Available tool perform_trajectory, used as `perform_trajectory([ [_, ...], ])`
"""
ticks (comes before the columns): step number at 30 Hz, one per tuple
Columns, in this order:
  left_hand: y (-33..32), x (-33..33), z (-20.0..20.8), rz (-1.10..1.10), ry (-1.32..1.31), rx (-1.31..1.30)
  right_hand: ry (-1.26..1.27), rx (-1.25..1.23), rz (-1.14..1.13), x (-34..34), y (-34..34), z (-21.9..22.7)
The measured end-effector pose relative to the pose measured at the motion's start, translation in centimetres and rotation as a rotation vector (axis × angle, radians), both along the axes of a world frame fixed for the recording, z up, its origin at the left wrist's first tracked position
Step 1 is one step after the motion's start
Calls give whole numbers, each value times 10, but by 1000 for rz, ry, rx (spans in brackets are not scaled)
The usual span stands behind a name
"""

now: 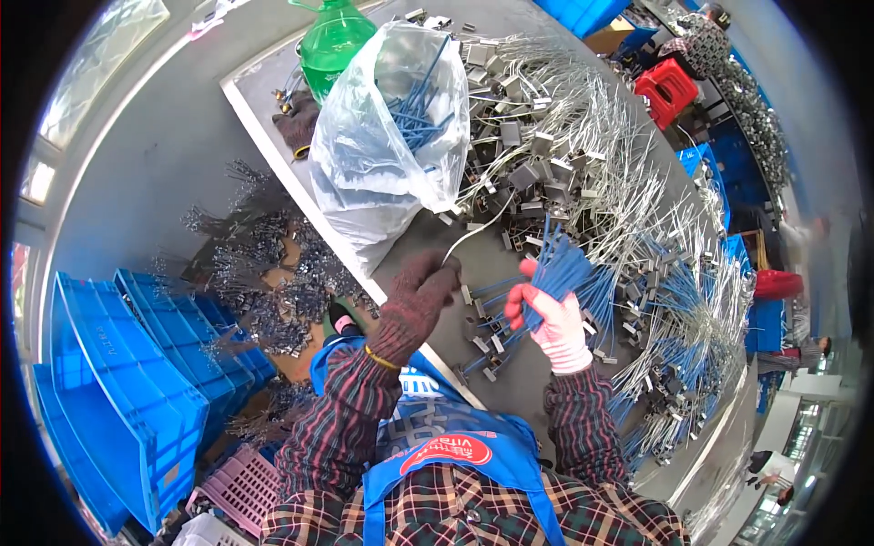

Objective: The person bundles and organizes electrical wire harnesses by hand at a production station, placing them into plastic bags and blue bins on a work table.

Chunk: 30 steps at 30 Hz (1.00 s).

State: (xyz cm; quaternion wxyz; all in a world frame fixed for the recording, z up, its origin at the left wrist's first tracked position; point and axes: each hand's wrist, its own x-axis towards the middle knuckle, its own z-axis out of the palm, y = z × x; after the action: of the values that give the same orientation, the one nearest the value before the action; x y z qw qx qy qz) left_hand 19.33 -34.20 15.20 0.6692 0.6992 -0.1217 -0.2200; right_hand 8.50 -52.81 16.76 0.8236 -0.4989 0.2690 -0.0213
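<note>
In a dark maroon knitted glove, my left hand [417, 296] pinches the end of a thin white wire [482, 227] above the near part of the grey table. The wire curves away toward a pile of small grey box-shaped parts with white leads [533, 168]. My right hand [553, 326], in a white and pink glove, is closed around a bundle of thin blue tubes [562, 267], their ends fanning out upward. Below it and to its left lie parts that have blue tubes on their leads [490, 341]. A clear plastic bag [360, 182] holding more blue tubes stands beyond my left hand.
A green bottle [335, 45] and a dark glove [297, 123] sit by the table's white edge [300, 196]. Wired parts heap on the floor [273, 273] at left, near blue crates [127, 391] and a pink basket [241, 487]. Long leads cover the table's right side. A person sits far right.
</note>
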Motion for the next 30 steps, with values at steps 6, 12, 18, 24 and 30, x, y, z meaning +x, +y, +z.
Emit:
perform_trajectory([
  [6, 37, -34, 4, -15, 462, -48, -75, 11, -23, 30, 55, -18],
  [12, 150, -60, -63, -539, 457, 338, -145, 381, 84, 6, 85, -46],
  [18, 304, -123, -119, -247, 975, 364, -155, 203, -64, 28, 55, -47],
  [24, 291, -117, -121, -221, 954, 307, -253, 88, -333, 33, 10, -29],
  [30, 284, -112, -117, -169, 935, 244, -241, 92, -416, 29, -4, -28],
])
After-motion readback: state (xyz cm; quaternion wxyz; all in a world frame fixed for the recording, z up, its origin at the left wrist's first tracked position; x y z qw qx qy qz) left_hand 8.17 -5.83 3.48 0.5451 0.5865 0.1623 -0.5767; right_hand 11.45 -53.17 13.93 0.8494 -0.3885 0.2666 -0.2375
